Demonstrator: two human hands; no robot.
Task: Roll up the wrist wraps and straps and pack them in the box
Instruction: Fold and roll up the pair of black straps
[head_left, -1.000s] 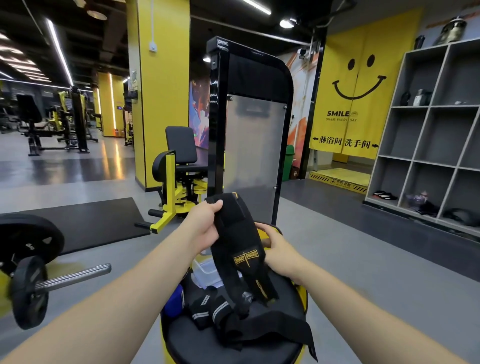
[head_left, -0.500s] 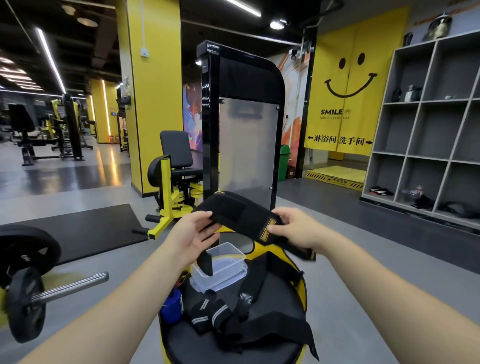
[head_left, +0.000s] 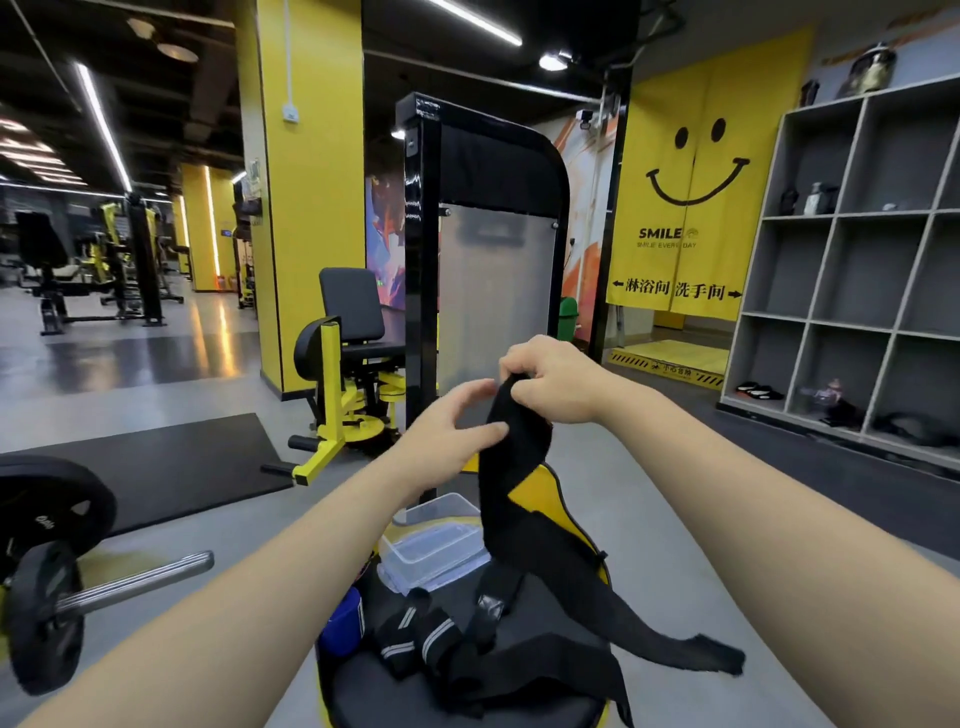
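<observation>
Now hanging limp, soft black strap (head_left: 514, 457) pinched by right hand (head_left: 553, 384).

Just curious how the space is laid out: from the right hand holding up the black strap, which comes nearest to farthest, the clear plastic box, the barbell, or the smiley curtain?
From the right hand:
1. Clear plastic box, just below on the seat.
2. Barbell, low at far left.
3. Smiley curtain, far back on the right.

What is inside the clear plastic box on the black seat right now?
The clear plastic box looks empty; no wraps show through its walls. Its right end is covered by the hanging black strap that the right hand pinches, so that corner cannot be checked.
</observation>
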